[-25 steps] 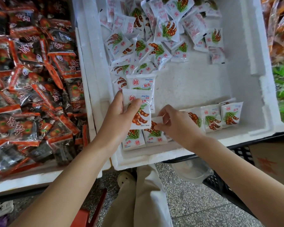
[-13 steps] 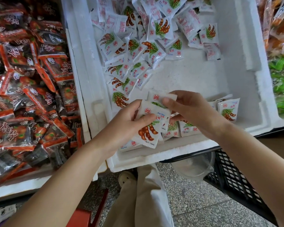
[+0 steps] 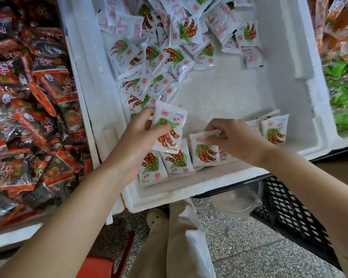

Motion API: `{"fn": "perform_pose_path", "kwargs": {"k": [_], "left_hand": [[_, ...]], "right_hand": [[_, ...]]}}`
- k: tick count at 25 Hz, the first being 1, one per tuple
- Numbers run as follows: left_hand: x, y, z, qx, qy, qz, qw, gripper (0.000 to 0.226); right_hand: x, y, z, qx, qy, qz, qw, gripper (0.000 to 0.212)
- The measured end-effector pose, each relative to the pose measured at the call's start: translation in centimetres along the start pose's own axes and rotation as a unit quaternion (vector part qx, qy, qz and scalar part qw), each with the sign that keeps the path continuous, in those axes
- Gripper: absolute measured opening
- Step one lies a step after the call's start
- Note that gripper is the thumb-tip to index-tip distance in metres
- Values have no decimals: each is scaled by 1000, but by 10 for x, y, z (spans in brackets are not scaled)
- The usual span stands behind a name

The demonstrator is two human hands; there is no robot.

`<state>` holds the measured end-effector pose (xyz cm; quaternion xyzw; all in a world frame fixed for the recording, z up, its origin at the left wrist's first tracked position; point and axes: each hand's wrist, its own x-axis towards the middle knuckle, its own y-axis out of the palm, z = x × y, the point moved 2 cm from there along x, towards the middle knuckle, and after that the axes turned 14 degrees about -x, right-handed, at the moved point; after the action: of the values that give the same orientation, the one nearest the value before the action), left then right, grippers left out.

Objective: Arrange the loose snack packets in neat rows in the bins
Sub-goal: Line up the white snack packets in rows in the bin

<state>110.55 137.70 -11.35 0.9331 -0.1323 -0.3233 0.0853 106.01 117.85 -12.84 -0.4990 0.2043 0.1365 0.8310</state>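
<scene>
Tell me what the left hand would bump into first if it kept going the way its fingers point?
Probably the loose packets heaped just beyond the left hand, which holds a packet. It may be raised above them, so depth is unclear.

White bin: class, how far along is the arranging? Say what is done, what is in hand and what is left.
Done: a short row lines the bin's near wall. In hand: the right hand pinches the next packet at the row, and the left hand grips a spare packet. Left: the loose pile at the far end, probably most of the job.
</scene>
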Motion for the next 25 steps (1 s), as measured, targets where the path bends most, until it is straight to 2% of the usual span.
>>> {"fn": "perform_pose_path", "kwargs": {"k": [2, 6, 9, 10, 12, 14, 15, 17, 19, 22, 25], "left_hand": [[0, 4, 2, 2, -7, 9, 1000, 25], [-2, 7, 6, 14, -11, 17, 1000, 24], [-3, 9, 8, 30, -6, 14, 999, 20], [-4, 9, 6, 51, 7, 22, 998, 20], [-4, 12, 0, 135, 47, 61, 988, 21], [-5, 18, -8, 229, 78, 108, 964, 23], [-5, 23, -11, 265, 95, 122, 952, 24], [-2, 34, -17, 295, 139, 117, 938, 25], [1, 44, -18, 248, 169, 91, 949, 29], [5, 61, -14, 194, 177, 90, 961, 33], [8, 68, -6, 225, 224, 89, 944, 23]], "right_hand": [[4, 8, 0, -26, -17, 10, 999, 8], [7, 14, 1, -102, -40, -43, 993, 19], [5, 12, -2, -114, -56, -67, 990, 27], [3, 10, -2, -92, -55, -83, 991, 27], [-3, 4, 0, 36, -42, -105, 993, 26], [-10, -4, 9, 219, -26, -69, 973, 29], [-14, -9, 13, 260, -29, -57, 964, 30], [-19, -16, 15, 229, -45, -50, 971, 19], [-22, -17, 11, 206, -41, -22, 978, 8], [-27, -10, 5, 161, -30, 13, 986, 10], [-30, -14, -7, 179, 5, -25, 984, 15]]}}
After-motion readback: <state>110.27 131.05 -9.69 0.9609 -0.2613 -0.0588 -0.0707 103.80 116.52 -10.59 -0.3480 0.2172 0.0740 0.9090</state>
